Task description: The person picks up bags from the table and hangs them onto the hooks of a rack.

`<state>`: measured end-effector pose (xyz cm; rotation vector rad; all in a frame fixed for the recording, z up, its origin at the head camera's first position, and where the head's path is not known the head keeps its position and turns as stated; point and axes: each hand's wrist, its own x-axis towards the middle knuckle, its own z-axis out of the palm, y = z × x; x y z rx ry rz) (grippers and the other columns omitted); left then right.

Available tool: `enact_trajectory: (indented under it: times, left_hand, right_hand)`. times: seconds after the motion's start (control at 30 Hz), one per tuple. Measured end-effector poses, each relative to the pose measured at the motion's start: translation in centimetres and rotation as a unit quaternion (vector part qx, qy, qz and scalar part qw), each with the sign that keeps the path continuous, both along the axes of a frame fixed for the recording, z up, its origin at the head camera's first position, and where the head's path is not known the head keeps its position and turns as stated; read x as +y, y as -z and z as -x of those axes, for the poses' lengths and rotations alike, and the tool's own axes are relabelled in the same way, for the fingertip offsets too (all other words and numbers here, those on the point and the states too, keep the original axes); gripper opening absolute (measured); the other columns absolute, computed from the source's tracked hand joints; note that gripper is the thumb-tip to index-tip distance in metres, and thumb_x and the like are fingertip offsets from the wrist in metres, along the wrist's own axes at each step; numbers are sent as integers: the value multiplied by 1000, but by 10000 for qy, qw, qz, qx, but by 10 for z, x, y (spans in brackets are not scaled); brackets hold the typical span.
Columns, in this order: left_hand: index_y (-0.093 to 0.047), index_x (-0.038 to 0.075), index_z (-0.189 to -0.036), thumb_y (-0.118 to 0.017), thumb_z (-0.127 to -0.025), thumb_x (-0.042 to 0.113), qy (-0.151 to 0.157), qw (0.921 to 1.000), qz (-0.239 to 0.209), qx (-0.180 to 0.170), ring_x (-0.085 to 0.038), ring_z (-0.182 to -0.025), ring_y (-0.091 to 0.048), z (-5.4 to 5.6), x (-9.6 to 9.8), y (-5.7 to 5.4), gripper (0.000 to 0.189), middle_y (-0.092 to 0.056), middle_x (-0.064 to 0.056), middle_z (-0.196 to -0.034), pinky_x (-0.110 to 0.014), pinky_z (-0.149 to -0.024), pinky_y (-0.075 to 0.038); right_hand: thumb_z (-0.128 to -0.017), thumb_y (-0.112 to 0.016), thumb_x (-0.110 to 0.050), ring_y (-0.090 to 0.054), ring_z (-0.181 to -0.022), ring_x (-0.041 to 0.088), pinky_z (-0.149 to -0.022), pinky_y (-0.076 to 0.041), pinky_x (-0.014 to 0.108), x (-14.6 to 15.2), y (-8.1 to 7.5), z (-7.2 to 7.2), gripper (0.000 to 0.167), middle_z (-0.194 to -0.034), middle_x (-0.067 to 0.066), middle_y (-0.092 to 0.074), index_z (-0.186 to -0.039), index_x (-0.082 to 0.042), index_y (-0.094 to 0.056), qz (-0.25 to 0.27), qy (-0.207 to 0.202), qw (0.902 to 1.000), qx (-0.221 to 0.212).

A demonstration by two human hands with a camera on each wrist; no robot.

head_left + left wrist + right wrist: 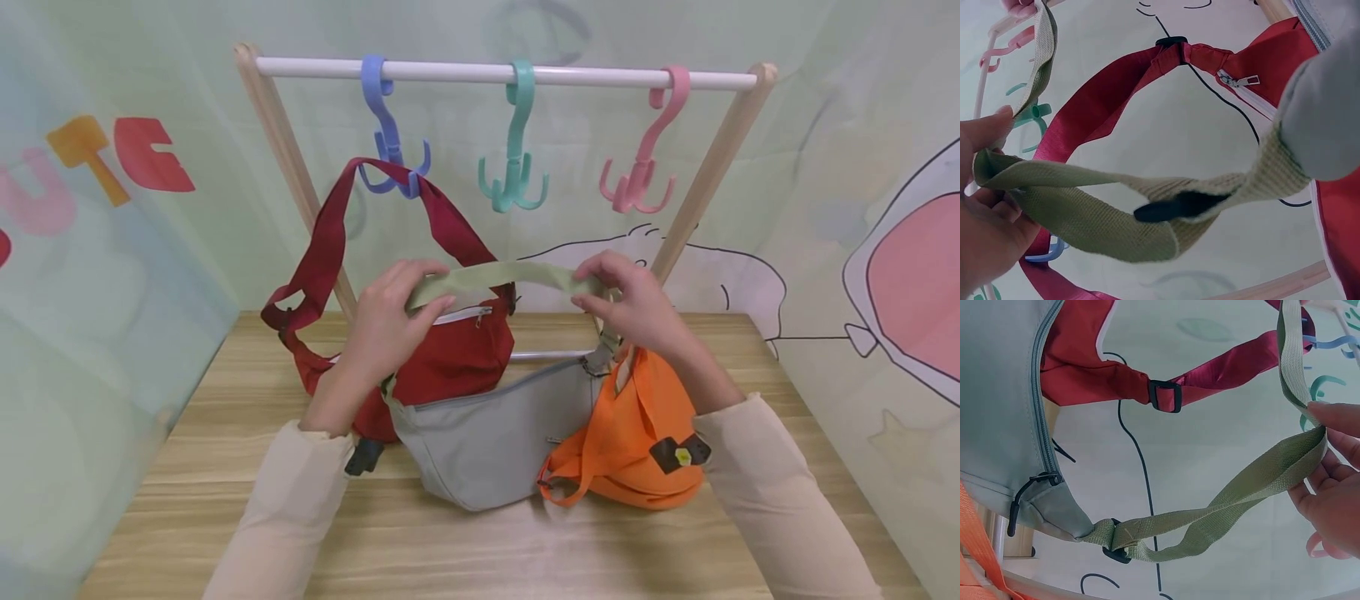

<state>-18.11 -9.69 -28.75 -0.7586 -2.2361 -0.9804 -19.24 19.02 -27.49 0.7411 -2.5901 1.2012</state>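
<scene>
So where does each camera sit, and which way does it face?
Head: on the person's head, facing forward and down at the gray bag; left hand, right hand and both sleeves show.
Left wrist: on that wrist, facing the green strap; part of the left hand shows.
Right wrist: on that wrist, facing the same strap; part of the right hand shows.
Shared: both wrist views include the red bag.

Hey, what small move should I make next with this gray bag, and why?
Probably raise the green strap of the gray bag toward the teal hook: your left hand and right hand hold it below those bare prongs, while the red strap hangs on the blue hook.
</scene>
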Motion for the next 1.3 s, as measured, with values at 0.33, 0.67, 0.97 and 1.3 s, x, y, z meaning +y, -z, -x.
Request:
enact_trajectory:
  times: [0.33, 0.67, 0.97, 1.3]
  left_hand:
    - [-61, 0, -105, -71, -79, 9, -54, 9999, 38, -116, -25, -87, -55, 0, 2, -6, 29, -60, -14, -98, -37, -72, -46]
    - [-61, -1, -105, -72, -79, 9, -64, 9999, 10, -91, -25, -88, -55, 0, 3, -10, 30, -60, -15, -99, -37, -72, -46]
    - [-60, 0, -107, -71, -79, 10, -146, 9996, 6, -252, -25, -88, -55, -2, 5, -15, 32, -60, -15, -101, -38, -71, -47]
    - [-60, 1, -109, -71, -79, 11, -229, 9992, 50, -331, -26, -90, -54, -2, 6, -22, 34, -60, -15, -104, -38, -72, -48]
  right_hand:
    - [-82, -65, 0, -52, -78, 21, -66, -43, 23, -1, -5, 0, 20, -95, 10, -56, -100, 1, -57, 117, 76, 9999, -81]
    - [-82, -65, 1, -51, -77, 19, -68, -42, 21, -1, -12, -1, 19, -94, 10, -55, -99, 1, -58, 114, 69, 9998, 124]
    - [-82, -65, 0, -49, -76, 18, -66, -41, 21, -1, -18, -1, 20, -93, 9, -56, -100, 0, -59, 100, 67, 9996, 258]
    - [-82, -65, -1, -49, -79, 18, -71, -42, 19, -3, -25, -1, 22, -98, 10, -57, -104, 1, -59, 107, 79, 9997, 195]
